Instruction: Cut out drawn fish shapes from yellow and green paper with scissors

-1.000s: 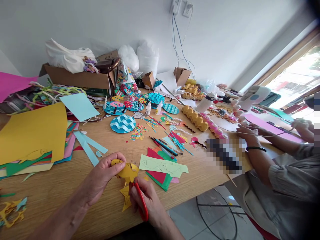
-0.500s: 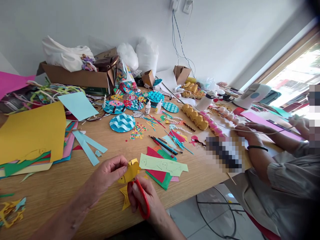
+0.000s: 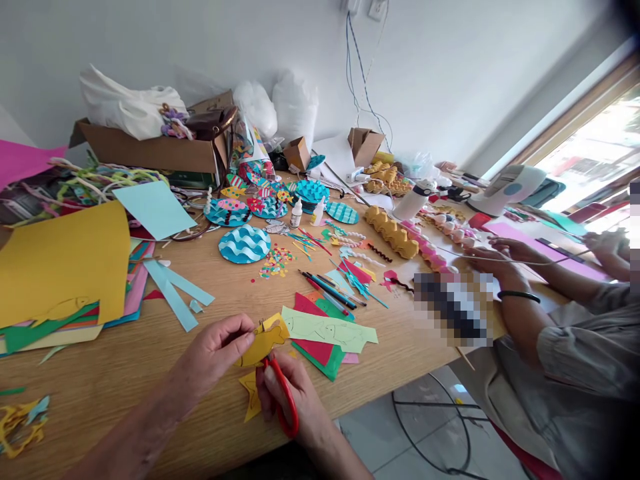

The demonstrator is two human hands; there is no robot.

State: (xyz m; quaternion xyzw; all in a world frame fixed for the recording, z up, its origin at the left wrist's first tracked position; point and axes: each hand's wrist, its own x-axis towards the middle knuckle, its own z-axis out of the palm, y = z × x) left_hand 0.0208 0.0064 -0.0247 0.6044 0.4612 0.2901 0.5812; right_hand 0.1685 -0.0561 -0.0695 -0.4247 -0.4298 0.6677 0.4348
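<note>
My left hand pinches a yellow paper fish shape just above the front of the wooden table. My right hand grips red-handled scissors, whose blades meet the lower edge of the yellow paper. A yellow offcut hangs below the scissors. Just right of the paper lies a pale green strip with pencilled fish outlines on red and green paper scraps.
A large yellow sheet and light blue strips lie to the left. Blue wave discs, pencils, glue bottles and cardboard boxes fill the middle and back. Another person's hands handle a cord at the right.
My left hand has turned the yellow paper so its free end swings up and to the right. The scissors stay at its lower edge. The other person's hands shifted slightly along the cord.
</note>
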